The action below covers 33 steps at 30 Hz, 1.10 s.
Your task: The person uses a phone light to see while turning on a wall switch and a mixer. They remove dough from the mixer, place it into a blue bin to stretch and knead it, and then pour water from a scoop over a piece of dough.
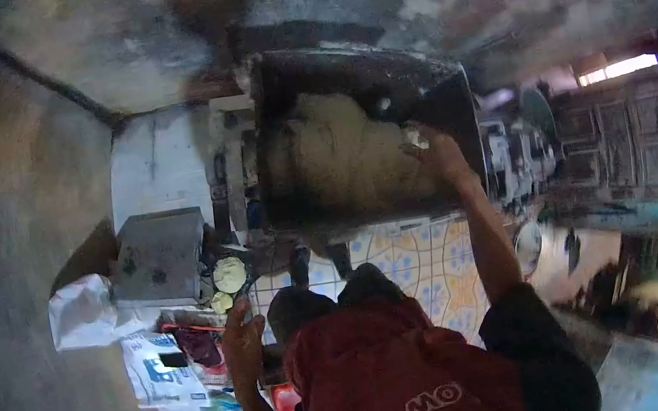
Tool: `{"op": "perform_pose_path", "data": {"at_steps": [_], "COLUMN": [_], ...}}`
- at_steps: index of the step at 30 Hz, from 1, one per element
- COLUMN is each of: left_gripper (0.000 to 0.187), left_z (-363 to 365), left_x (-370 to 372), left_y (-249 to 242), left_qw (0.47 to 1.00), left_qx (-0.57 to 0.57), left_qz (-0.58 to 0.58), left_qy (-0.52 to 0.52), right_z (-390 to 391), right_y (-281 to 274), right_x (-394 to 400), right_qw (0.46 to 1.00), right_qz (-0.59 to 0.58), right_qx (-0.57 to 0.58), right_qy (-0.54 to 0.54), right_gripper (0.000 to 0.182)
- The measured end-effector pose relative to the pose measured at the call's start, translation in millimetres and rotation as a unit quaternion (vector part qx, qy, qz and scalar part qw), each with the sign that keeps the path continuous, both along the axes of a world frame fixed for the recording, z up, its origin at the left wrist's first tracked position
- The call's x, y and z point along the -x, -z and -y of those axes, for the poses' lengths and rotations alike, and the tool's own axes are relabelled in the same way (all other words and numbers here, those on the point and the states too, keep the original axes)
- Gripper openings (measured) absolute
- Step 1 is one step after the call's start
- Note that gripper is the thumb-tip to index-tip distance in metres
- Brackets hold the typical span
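Observation:
A big mass of beige dough (355, 155) fills much of a dark, deep trough (263, 75). My right hand (443, 159) reaches into the trough's right side, its fingers closed around a small pale, shiny piece at the dough's edge; what the piece is I cannot tell. Lower left, my left hand (244, 337) is held up with its fingers loosely apart. Just beyond its fingertips lie a round lump of pale dough (229, 275) and a smaller dough piece (222, 303), both on a dark surface.
Left of the trough stands a grey metal box (159, 261), with a white bag (83, 313) against it. Printed bags (162, 371) lie below. Patterned tiles (409, 257) cover the floor at my feet. Machinery (520, 143) stands to the right, near wooden doors (625, 136).

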State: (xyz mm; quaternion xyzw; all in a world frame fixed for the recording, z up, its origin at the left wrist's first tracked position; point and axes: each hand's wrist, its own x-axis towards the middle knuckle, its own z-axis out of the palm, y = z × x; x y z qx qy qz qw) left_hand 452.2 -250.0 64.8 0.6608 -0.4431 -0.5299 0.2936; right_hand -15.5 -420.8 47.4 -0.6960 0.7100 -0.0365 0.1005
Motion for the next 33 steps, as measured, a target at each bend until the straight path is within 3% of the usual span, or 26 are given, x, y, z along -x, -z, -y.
{"op": "perform_pose_path", "data": {"at_steps": [1, 3, 5, 6, 7, 10, 11, 12, 13, 15, 18, 19, 21, 22, 23, 25, 26, 29, 30, 33], "left_gripper": [0.039, 0.041, 0.043, 0.045, 0.046, 0.050, 0.049, 0.046, 0.045, 0.045, 0.046, 0.047, 0.049, 0.053, 0.055, 0.058, 0.051, 0.035, 0.019, 0.016], "left_z": [-7.5, -22.3, -23.3, -29.8, -20.2, -19.8, -17.0, -23.6, -30.6, -51.1, -77.7, -85.1, -106.0, -117.0, -124.2, -141.6, -142.3, -153.2, -155.0, -174.5], "left_x": [7.5, 15.6, 32.7, 37.6, 54.2, 86.2, 93.7, 105.8, 115.3, 124.7, 125.5, 123.6, 125.9, 123.4, 114.0, 98.8, 92.0, 70.3, 62.1, 41.9], "left_y": [-5.3, 4.6, 10.5, 14.8, 4.6, 1.4, -8.6, -10.9, -2.5, 2.4, -16.3, -7.1, 16.6, 18.9, 11.2, 14.1, 8.1, 3.7, -0.4, 4.2], "left_qw": [1.000, 0.999, 0.997, 0.995, 0.995, 0.976, 0.981, 0.946, 0.943, 0.929, 0.883, 0.872, 0.845, 0.800, 0.833, 0.835, 0.827, 0.905, 0.910, 0.920], "left_qx": [-0.017, -0.017, -0.019, 0.022, -0.028, -0.028, 0.013, -0.006, 0.028, 0.048, -0.016, 0.015, 0.078, 0.081, 0.064, 0.128, 0.128, 0.075, 0.064, 0.059], "left_qz": [0.013, 0.016, 0.017, -0.062, -0.042, -0.172, -0.164, -0.286, -0.289, -0.309, -0.367, -0.379, -0.410, -0.458, -0.392, -0.379, -0.367, -0.176, -0.135, -0.139], "left_qy": [-0.018, -0.043, -0.070, -0.071, -0.089, -0.128, -0.098, -0.153, -0.160, -0.199, -0.292, -0.309, -0.333, -0.380, -0.385, -0.377, -0.405, -0.381, -0.386, -0.363], "right_z": [6.5, -2.5, -6.7, -7.4, -10.5, -27.1, -36.9, -51.2, -63.2, -87.0, -116.8, -122.1, -139.3, -147.6, -156.6, -170.1, -175.4, -193.2, -195.7, -198.5], "right_y": [-0.6, -35.4, -112.0, -136.4, -149.0, -143.7, -135.7, -126.2, -116.6, -95.5, -57.2, -53.6, -56.4, -57.0, -46.1, -32.1, -32.9, -46.5, -56.0, 15.0], "right_x": [12.3, 47.4, 10.4, -1.5, -11.4, -50.6, -71.3, -92.8, -115.1, -154.3, -204.8, -224.7, -258.1, -268.7, -275.2, -291.0, -300.2, -326.8, -336.9, -336.5], "right_qw": [0.969, 0.978, 0.905, 0.894, 0.882, 0.840, 0.839, 0.837, 0.834, 0.772, 0.743, 0.735, 0.669, 0.637, 0.617, 0.589, 0.589, 0.594, 0.598, 0.693], "right_qz": [0.209, 0.194, 0.384, 0.413, 0.441, 0.536, 0.543, 0.545, 0.542, 0.588, 0.576, 0.571, 0.623, 0.646, 0.662, 0.686, 0.685, 0.684, 0.682, 0.581], "right_qx": [0.039, 0.078, 0.049, 0.063, 0.073, 0.084, 0.021, -0.040, -0.100, -0.240, -0.332, -0.352, -0.399, -0.417, -0.419, -0.414, -0.417, -0.419, -0.419, -0.340], "right_qy": [0.124, 0.008, 0.178, 0.164, 0.149, -0.028, -0.023, -0.015, -0.008, -0.029, -0.081, -0.099, -0.070, -0.053, -0.077, -0.106, -0.100, -0.064, -0.049, -0.258], "right_gripper": [0.036, 0.034, 0.036, 0.037, 0.037, 0.038, 0.040, 0.042, 0.044, 0.051, 0.055, 0.055, 0.056, 0.056, 0.059, 0.061, 0.062, 0.064, 0.064, 0.071]}}
